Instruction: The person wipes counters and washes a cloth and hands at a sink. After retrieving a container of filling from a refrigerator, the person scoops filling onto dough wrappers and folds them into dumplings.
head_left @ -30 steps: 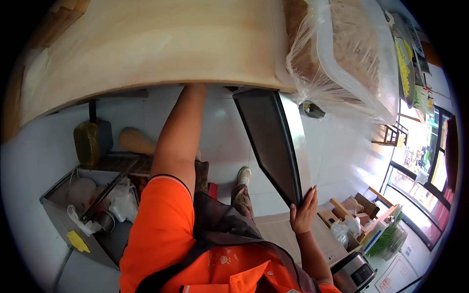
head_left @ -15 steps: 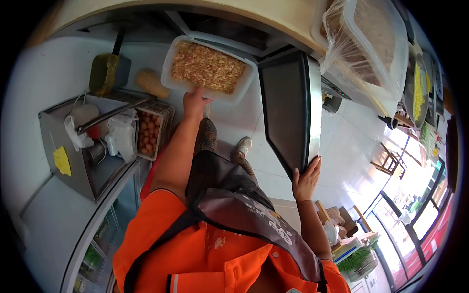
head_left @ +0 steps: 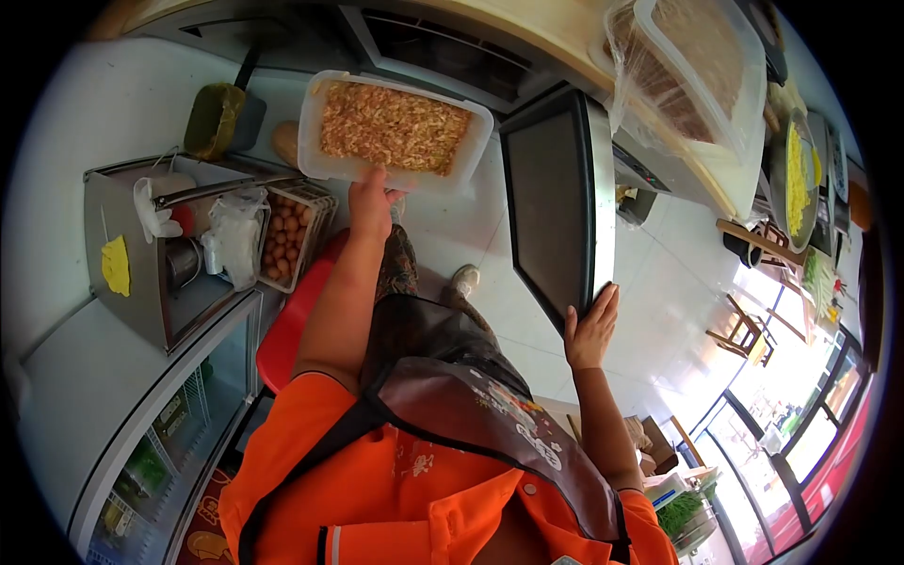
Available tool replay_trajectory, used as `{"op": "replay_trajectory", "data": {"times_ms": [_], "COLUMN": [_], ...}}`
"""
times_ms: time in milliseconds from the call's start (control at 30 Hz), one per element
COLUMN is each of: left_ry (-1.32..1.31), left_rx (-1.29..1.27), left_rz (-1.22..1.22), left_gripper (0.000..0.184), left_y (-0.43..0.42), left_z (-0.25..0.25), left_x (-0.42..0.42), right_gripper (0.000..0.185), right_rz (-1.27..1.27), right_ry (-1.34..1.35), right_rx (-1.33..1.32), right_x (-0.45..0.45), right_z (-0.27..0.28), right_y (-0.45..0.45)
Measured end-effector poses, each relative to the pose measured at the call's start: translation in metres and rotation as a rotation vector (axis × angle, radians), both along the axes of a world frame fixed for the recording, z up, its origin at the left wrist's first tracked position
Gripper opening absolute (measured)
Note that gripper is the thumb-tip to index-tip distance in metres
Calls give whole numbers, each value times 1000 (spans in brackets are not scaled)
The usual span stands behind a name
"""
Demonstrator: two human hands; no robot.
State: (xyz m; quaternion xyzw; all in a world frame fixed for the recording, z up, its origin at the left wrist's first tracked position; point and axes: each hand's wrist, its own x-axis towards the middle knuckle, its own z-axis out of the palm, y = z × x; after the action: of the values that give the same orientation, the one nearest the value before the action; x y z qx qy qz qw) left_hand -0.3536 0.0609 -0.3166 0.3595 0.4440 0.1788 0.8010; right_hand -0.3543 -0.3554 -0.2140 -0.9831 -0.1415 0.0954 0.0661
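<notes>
My left hand (head_left: 371, 201) grips the near long side of a translucent plastic tub (head_left: 312, 141), thumb at the rim and most fingers hidden beneath. Reddish-brown chopped filling (head_left: 394, 125) covers the inside of the tub, which is held up in front of an under-counter fridge (head_left: 447, 49). At the right, my right hand (head_left: 591, 331) is on the edge of the swung-out fridge door (head_left: 551, 202), thumb on the dark inner side and fingers along the steel rim. Beyond the door, the fridge's inside is dark and only partly seen.
Left of me, a basket of brown eggs (head_left: 285, 235) adjoins a metal box (head_left: 141, 235) with bags and a cup. Below it stands a glass-fronted cooler (head_left: 165, 443), near a red stool (head_left: 297, 330). A film-covered tub (head_left: 692, 71) sits on the counter above the door.
The view has shifted a little, showing more of the fridge opening and red stool. The tub remains in my left hand, slightly further left in view. My right hand stays on the door.
</notes>
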Motion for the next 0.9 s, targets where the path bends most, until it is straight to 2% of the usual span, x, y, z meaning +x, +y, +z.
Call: {"op": "replay_trajectory", "data": {"times_ms": [367,467,533,600,667,733,900], "left_ry": [98,122,119,4,29,22,-8], "left_rx": [-8,-106,-140,-162,-149,-115,-49], "left_rz": [-58,-61,-22,-1,0,-15,-19], "left_gripper": [32,32,32,32,34,35,34], "left_y": [13,19,15,18,22,29,48], "left_z": [-3,-18,18,64,93,108,138], "left_x": [-10,-18,-18,-21,-26,-32,-34], "right_gripper": [80,83,85,87,86,85,90], "right_rz": [-35,-55,-63,-76,-45,-21,-18], "right_ry": [17,21,30,94,164,196,291], "right_rx": [-16,-1,28,52,132,217,228], "right_x": [-16,-18,-20,-27,-32,-38,-48], "right_z": [3,0,4,11,13,13,13], "right_y": [24,22,23,37,44,51,81]}}
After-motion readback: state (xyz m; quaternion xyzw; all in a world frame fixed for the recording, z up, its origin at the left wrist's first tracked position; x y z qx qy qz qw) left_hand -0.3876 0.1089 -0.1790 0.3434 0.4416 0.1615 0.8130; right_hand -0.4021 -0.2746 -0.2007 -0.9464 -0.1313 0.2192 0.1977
